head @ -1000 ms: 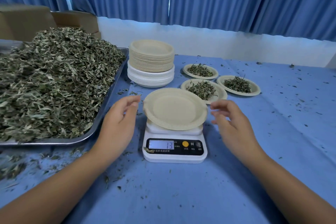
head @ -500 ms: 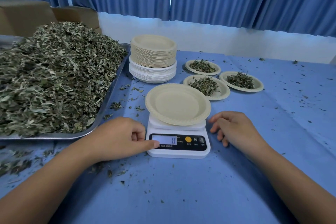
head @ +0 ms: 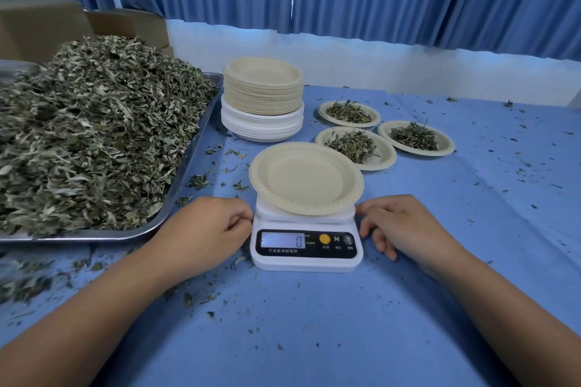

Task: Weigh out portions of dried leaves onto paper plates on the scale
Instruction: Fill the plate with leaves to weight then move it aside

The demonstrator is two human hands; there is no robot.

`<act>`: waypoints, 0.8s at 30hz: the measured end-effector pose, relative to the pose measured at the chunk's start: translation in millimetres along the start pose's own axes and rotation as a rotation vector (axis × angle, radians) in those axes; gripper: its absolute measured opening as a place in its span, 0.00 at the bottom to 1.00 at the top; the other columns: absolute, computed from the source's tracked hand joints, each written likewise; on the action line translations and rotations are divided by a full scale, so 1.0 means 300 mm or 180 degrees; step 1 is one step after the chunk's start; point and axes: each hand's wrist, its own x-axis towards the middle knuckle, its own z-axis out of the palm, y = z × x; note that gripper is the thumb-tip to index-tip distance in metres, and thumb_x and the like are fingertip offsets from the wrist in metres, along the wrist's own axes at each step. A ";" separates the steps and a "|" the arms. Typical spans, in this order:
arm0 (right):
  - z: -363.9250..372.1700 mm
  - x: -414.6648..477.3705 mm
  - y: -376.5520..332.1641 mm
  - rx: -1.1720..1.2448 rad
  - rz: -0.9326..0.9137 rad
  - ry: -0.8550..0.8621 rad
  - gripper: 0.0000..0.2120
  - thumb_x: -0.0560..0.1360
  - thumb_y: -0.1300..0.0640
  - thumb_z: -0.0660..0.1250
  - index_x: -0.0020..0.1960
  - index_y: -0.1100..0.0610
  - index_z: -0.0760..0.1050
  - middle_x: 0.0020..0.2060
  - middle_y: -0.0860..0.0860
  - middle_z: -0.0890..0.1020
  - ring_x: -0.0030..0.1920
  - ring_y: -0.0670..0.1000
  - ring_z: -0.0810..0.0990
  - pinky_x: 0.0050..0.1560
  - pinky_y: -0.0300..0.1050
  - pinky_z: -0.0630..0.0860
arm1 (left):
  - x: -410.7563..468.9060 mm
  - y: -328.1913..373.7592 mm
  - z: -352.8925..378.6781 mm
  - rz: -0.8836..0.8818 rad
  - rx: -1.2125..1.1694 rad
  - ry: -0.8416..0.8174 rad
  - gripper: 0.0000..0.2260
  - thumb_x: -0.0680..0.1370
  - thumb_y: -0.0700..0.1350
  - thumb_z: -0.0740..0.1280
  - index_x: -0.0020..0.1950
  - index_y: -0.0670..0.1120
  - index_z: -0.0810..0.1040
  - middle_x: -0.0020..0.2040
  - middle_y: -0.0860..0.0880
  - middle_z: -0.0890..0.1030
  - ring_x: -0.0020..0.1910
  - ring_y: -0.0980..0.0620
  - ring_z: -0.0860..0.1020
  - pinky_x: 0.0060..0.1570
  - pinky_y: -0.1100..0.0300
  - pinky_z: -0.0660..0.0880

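Observation:
A white digital scale [head: 306,256] stands on the blue table, its display reading 0. An empty beige paper plate [head: 306,177] lies on its platform. My left hand [head: 206,229] rests against the scale's left side, fingers curled into a loose fist and holding nothing. Just off the scale's right side, my right hand [head: 405,225] lies on the table with loosely bent fingers, the index finger near the platform corner. A big heap of dried leaves [head: 81,132] fills a metal tray [head: 191,154] on the left.
A stack of paper plates [head: 262,97] stands behind the scale. Three plates with leaf portions [head: 353,144] [head: 347,111] [head: 415,137] lie at the back right. Leaf crumbs are scattered over the blue tablecloth [head: 314,324]. Cardboard boxes [head: 41,25] sit behind the tray.
The display went from 13 to 0 after my left thumb reached the scale's front panel. My left hand has since drawn back to the scale's left side. My right hand came down beside it.

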 end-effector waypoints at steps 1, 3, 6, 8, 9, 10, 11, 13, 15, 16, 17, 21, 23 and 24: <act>0.000 0.000 -0.001 0.0057 0.0020 -0.0030 0.20 0.75 0.63 0.56 0.38 0.49 0.84 0.31 0.57 0.81 0.22 0.50 0.69 0.22 0.41 0.66 | 0.000 -0.001 0.000 -0.0005 -0.0013 0.0014 0.09 0.77 0.45 0.61 0.40 0.52 0.79 0.26 0.55 0.71 0.26 0.57 0.68 0.30 0.59 0.67; -0.001 -0.002 -0.003 0.0126 0.0038 -0.0081 0.20 0.74 0.63 0.56 0.38 0.47 0.84 0.30 0.53 0.81 0.22 0.49 0.69 0.22 0.40 0.65 | 0.001 -0.003 0.002 -0.0005 -0.0004 0.0062 0.09 0.77 0.45 0.61 0.39 0.51 0.79 0.25 0.54 0.71 0.26 0.57 0.67 0.29 0.59 0.66; 0.001 -0.008 -0.005 0.0159 -0.0003 -0.0141 0.20 0.74 0.64 0.57 0.39 0.48 0.84 0.30 0.52 0.81 0.23 0.48 0.69 0.22 0.39 0.64 | 0.000 -0.004 0.007 0.0027 -0.0005 0.0112 0.10 0.76 0.44 0.62 0.36 0.50 0.77 0.24 0.54 0.69 0.25 0.57 0.66 0.28 0.63 0.63; 0.004 -0.012 -0.007 0.0156 -0.0031 -0.0179 0.19 0.74 0.64 0.57 0.39 0.49 0.84 0.30 0.52 0.81 0.23 0.48 0.69 0.23 0.40 0.64 | -0.001 -0.006 0.005 0.0014 -0.0027 0.0119 0.10 0.76 0.44 0.63 0.34 0.50 0.74 0.24 0.55 0.69 0.25 0.57 0.66 0.28 0.64 0.63; 0.006 -0.014 -0.007 0.0149 -0.0036 -0.0190 0.19 0.74 0.64 0.57 0.39 0.49 0.84 0.30 0.52 0.81 0.23 0.48 0.69 0.24 0.40 0.64 | -0.001 -0.007 0.003 0.0007 -0.0024 0.0118 0.11 0.75 0.44 0.63 0.32 0.50 0.73 0.24 0.55 0.69 0.25 0.57 0.66 0.28 0.63 0.64; 0.007 -0.015 -0.009 0.0136 -0.0036 -0.0191 0.19 0.74 0.64 0.57 0.39 0.48 0.84 0.30 0.52 0.81 0.23 0.48 0.69 0.24 0.41 0.64 | -0.002 -0.008 0.001 0.0000 -0.0011 0.0117 0.12 0.75 0.45 0.63 0.31 0.51 0.72 0.24 0.55 0.70 0.25 0.57 0.66 0.28 0.61 0.66; 0.008 -0.016 -0.010 0.0123 -0.0035 -0.0184 0.20 0.74 0.64 0.57 0.38 0.46 0.84 0.30 0.52 0.81 0.23 0.48 0.69 0.24 0.41 0.64 | -0.002 -0.008 -0.001 -0.0007 0.0012 0.0116 0.12 0.75 0.45 0.63 0.31 0.52 0.72 0.24 0.56 0.70 0.25 0.57 0.67 0.29 0.60 0.67; 0.009 -0.016 -0.013 0.0112 -0.0033 -0.0181 0.21 0.74 0.64 0.57 0.38 0.44 0.83 0.30 0.52 0.81 0.23 0.48 0.68 0.24 0.40 0.64 | -0.003 -0.007 -0.003 -0.0009 0.0068 0.0128 0.12 0.74 0.46 0.63 0.30 0.52 0.71 0.25 0.56 0.71 0.26 0.57 0.68 0.30 0.58 0.69; 0.010 -0.017 -0.015 0.0118 -0.0023 -0.0192 0.21 0.74 0.64 0.57 0.38 0.44 0.83 0.29 0.52 0.81 0.22 0.47 0.68 0.23 0.39 0.64 | -0.004 -0.007 -0.003 0.0000 0.0096 0.0152 0.12 0.74 0.46 0.62 0.29 0.52 0.70 0.24 0.56 0.71 0.26 0.57 0.68 0.29 0.60 0.68; 0.009 -0.018 -0.015 0.0114 -0.0016 -0.0200 0.21 0.74 0.63 0.57 0.39 0.43 0.83 0.29 0.52 0.81 0.21 0.47 0.68 0.23 0.39 0.64 | -0.003 -0.007 -0.003 0.0007 0.0113 0.0163 0.13 0.74 0.46 0.62 0.29 0.52 0.70 0.24 0.56 0.71 0.26 0.58 0.68 0.29 0.61 0.66; 0.010 -0.018 -0.015 0.0105 -0.0009 -0.0210 0.21 0.74 0.63 0.58 0.39 0.43 0.84 0.29 0.52 0.81 0.21 0.47 0.69 0.22 0.39 0.64 | -0.003 -0.008 -0.003 0.0010 0.0138 0.0172 0.13 0.74 0.47 0.62 0.29 0.52 0.69 0.24 0.56 0.71 0.26 0.57 0.68 0.28 0.62 0.66; 0.011 -0.021 -0.016 0.0140 0.0034 -0.0223 0.20 0.74 0.63 0.58 0.38 0.44 0.84 0.29 0.53 0.81 0.21 0.47 0.69 0.22 0.38 0.64 | -0.001 -0.007 -0.005 0.0028 0.0206 0.0183 0.14 0.74 0.47 0.62 0.28 0.52 0.68 0.24 0.57 0.71 0.25 0.58 0.68 0.27 0.63 0.64; 0.011 -0.021 -0.017 0.0143 0.0057 -0.0217 0.21 0.74 0.63 0.58 0.38 0.44 0.84 0.29 0.53 0.81 0.21 0.47 0.69 0.21 0.38 0.64 | -0.002 -0.006 -0.007 0.0025 0.0236 0.0179 0.14 0.74 0.47 0.62 0.28 0.51 0.68 0.24 0.57 0.71 0.25 0.58 0.68 0.27 0.64 0.63; 0.012 -0.022 -0.017 0.0113 0.0066 -0.0210 0.21 0.74 0.63 0.58 0.37 0.44 0.84 0.29 0.53 0.81 0.21 0.47 0.69 0.21 0.38 0.65 | -0.002 -0.005 -0.007 0.0022 0.0249 0.0180 0.13 0.74 0.48 0.62 0.29 0.51 0.69 0.24 0.57 0.71 0.25 0.57 0.67 0.27 0.64 0.63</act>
